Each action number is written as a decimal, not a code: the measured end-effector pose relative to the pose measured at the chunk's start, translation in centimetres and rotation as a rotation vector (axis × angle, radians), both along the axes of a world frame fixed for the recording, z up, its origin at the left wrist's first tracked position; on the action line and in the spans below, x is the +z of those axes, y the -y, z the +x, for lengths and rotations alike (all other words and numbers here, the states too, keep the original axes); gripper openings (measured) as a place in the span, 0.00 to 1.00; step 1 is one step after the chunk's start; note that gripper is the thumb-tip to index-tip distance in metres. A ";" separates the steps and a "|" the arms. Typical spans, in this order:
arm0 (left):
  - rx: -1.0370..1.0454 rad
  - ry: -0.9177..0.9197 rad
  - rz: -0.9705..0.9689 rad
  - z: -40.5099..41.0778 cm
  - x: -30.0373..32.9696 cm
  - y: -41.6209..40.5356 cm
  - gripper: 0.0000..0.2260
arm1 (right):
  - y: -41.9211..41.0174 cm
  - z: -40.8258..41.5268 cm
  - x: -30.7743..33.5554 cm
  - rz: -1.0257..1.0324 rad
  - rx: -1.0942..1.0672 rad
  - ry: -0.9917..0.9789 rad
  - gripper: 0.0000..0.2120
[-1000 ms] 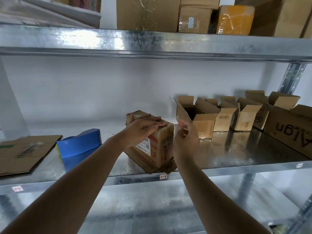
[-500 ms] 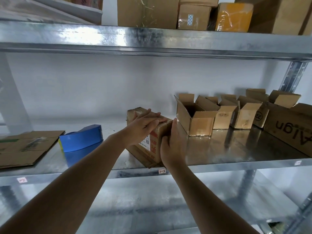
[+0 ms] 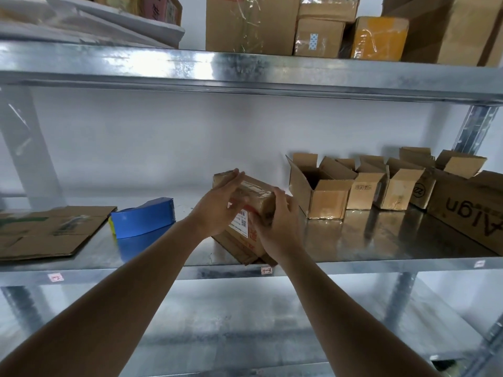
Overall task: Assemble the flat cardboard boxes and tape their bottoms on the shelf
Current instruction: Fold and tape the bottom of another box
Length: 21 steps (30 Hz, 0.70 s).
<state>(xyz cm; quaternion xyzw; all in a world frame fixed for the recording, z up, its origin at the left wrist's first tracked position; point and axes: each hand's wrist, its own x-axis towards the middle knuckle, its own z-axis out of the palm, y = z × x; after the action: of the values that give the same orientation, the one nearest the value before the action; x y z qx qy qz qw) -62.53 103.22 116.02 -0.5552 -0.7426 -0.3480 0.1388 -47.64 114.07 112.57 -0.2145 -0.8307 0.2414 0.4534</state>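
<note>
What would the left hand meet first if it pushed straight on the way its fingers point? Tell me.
The left hand lies with straight fingers on the small cardboard box, pointing up and away toward the back. Past the box's far top edge nothing shows before the white back wall, though depth is hard to judge.

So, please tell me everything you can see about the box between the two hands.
The box is small, brown, worn cardboard, with glossy clear tape along its top and a white printed label with red marks on its near side. It stands tilted on the metal shelf, flaps splayed underneath. The left hand lies over its top and left side; the right hand presses its right side. Both have straight fingers.
</note>
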 end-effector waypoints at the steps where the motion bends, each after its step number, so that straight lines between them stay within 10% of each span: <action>1: -0.013 -0.011 -0.012 -0.1 -0.1 0.6 0.25 | 0.2 -0.1 0.3 -0.003 -0.009 -0.006 0.37; 15: 0.086 0.414 0.044 -1.4 0.4 3.6 0.18 | 0.5 -2.3 2.0 -0.650 -0.285 -0.156 0.45; 21: 0.119 0.509 0.008 -1.2 0.4 3.8 0.20 | 1.7 -1.8 0.9 -1.083 0.068 -0.438 0.23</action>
<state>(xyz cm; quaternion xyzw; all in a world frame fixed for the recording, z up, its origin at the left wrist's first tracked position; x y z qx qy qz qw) -63.72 99.43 116.46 -0.4047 -0.7835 -0.4705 -0.0302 -49.43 112.41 113.51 -0.3341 -0.4823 0.6847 0.4323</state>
